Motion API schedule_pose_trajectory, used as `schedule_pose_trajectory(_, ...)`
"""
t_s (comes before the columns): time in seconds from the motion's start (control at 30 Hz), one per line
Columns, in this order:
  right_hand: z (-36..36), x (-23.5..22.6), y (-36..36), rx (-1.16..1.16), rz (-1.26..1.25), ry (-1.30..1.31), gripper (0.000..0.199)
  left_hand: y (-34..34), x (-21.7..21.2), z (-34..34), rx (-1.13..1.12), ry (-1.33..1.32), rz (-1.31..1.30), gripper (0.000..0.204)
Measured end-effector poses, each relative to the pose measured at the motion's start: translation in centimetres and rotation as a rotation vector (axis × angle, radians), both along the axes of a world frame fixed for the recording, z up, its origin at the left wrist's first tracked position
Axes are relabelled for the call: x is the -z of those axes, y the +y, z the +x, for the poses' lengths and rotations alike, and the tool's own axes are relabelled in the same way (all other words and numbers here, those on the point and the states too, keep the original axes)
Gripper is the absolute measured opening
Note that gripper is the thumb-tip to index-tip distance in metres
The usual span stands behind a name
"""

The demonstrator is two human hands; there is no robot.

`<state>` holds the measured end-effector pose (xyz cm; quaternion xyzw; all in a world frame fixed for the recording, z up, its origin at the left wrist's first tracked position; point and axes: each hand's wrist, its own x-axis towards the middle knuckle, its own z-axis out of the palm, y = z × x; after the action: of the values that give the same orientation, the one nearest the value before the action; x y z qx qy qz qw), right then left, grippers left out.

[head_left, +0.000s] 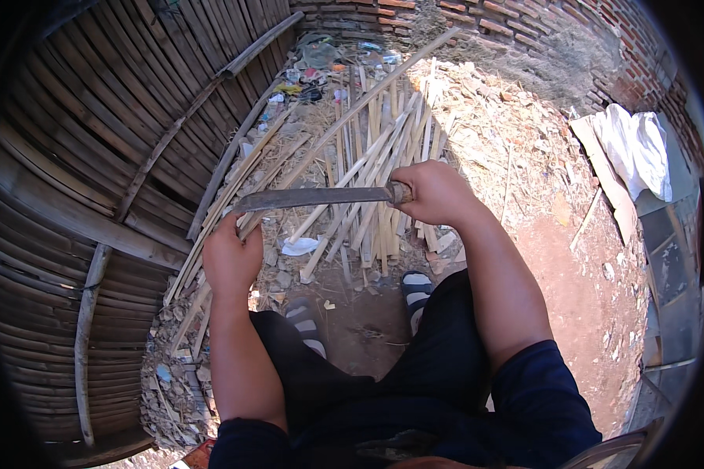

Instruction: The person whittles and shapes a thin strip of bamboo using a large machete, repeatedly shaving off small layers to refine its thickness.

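right hand [434, 191] gripping flat steel blade [313, 198], left hand [231, 258] on split bamboo strip [344, 117]

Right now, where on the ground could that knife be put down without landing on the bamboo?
The bare reddish dirt right of the right hand, toward the white cloth, is open. Ahead, split bamboo strips crowd the ground; rubble lines the woven fence beside the left hand.

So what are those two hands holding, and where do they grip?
The right hand grips a long knife by its handle; the left hand holds a bamboo strip partway along.
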<state>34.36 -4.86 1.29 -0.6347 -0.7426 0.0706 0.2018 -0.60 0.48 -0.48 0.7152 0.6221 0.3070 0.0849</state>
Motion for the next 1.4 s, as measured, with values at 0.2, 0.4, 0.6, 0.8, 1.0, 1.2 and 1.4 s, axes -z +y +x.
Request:
schedule_pose_trajectory(0.2, 3.9, -0.1, 0.6, 0.357, 0.0, 0.164, 0.037, 0.3, 0.3, -0.5, -0.03, -0.047, 0.073, 0.037)
schedule_pose_trajectory(0.4, 2.5, 0.0, -0.2, 0.253, -0.063, 0.131, 0.034, 0.1, -0.1, -0.1, -0.029, -0.04, 0.016, 0.037)
schedule_pose_trajectory(0.6, 0.0, -1.3, -0.1, 0.032, -0.152, -0.03, 0.027, 0.0, 0.1, -0.1, -0.018, -0.047, -0.029, 0.037)
schedule_pose_trajectory(0.8, 4.6, 0.1, 0.6, 0.386, -0.071, 0.231, 0.039, 0.4, 0.5, -1.0, -0.031, -0.056, 0.059, 0.038)
schedule_pose_trajectory(1.0, 2.9, -1.0, -0.1, 0.279, -0.199, 0.127, 0.038, 0.2, 0.4, -0.5, -0.018, -0.02, 0.043, 0.038)
schedule_pose_trajectory(1.2, 1.0, 0.2, 0.2, 0.028, -0.054, 0.072, 0.03, 0.0, 0.1, -0.3, 0.007, -0.03, -0.015, 0.037)
schedule_pose_trajectory(1.4, 4.5, 0.0, 0.6, 0.409, -0.094, 0.178, 0.039, 0.3, 0.3, -0.8, -0.012, -0.043, 0.018, 0.038)
